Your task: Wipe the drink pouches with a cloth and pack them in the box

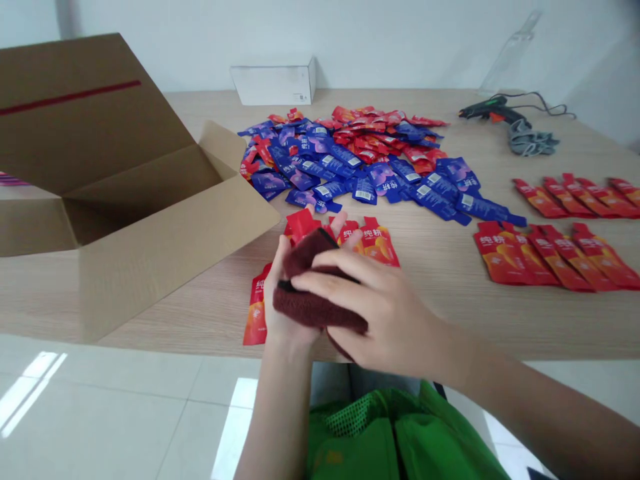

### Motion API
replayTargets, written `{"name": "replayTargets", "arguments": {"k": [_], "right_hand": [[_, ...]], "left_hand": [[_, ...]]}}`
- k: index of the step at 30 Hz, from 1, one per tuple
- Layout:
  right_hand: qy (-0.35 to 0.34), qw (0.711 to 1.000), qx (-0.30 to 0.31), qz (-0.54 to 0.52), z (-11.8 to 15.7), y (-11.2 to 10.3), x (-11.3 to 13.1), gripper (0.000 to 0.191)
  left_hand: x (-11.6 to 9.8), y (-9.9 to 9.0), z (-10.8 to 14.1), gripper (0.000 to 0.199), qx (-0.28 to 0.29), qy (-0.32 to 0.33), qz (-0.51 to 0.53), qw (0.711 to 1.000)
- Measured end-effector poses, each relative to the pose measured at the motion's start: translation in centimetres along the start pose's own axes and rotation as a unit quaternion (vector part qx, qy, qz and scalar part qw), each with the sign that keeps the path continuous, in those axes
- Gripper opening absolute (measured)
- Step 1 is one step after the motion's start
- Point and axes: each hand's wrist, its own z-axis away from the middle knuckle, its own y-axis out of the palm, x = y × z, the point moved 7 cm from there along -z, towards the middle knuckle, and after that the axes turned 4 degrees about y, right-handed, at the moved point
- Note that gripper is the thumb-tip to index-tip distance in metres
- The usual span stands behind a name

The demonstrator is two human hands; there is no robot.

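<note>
My left hand (286,327) is turned palm up near the table's front edge. Across its palm lies a red pouch (301,225), its capped top end showing past the fingers. A dark brown cloth (320,308) is bunched in my right hand (387,313) and presses over the pouch, hiding most of it. The left fingertips show beyond the cloth. On the table just behind and beside the hands lie more red pouches (379,243), and one red pouch (257,313) sits left of my left wrist.
An open cardboard box (165,260) stands at the left, flaps spread. Blue pouches (320,167) and red pouches (365,130) are heaped mid-table. Rows of red pouches (555,257) lie right. Behind are a white box (273,83), a glue gun (493,110) and a grey cloth (531,140).
</note>
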Motion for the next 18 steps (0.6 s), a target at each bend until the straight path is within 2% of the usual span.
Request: {"name": "replayTargets", "arguments": {"k": [2,5,7,9,11,13,16,18], "right_hand": [[-0.001,0.998,0.052,-0.045,1.4,0.8,0.1,0.042],[-0.003,0.993,0.079,-0.087,1.7,-0.6,0.5,0.041],[0.003,0.996,0.037,-0.083,0.4,-2.5,0.5,0.044],[0.015,0.998,-0.024,-0.051,-1.1,-3.9,0.0,0.051],[0.024,0.998,-0.052,-0.023,-1.7,-3.8,-0.6,0.053],[0.025,0.999,-0.026,-0.031,-1.1,-2.3,-1.0,0.051],[0.015,0.994,0.072,-0.08,1.2,0.0,-0.7,0.047],[0.005,0.989,0.104,-0.102,2.2,-0.2,-0.1,0.045]], "left_hand": [[-0.6,0.0,-0.1,0.051,0.011,-0.001,0.014,1.0],[-0.3,0.3,-0.1,0.051,0.026,-0.021,0.044,0.998],[0.4,0.6,0.1,0.052,0.029,-0.045,0.05,0.997],[0.6,0.5,0.1,0.048,0.011,-0.032,0.053,0.998],[0.2,0.1,0.0,0.048,-0.008,-0.008,0.059,0.998],[0.0,0.0,-0.2,0.052,0.003,-0.023,0.06,0.998],[-0.8,0.1,-0.5,0.052,0.048,-0.028,0.055,0.997],[-1.5,0.1,-0.4,0.047,0.051,0.004,0.053,0.997]]}}
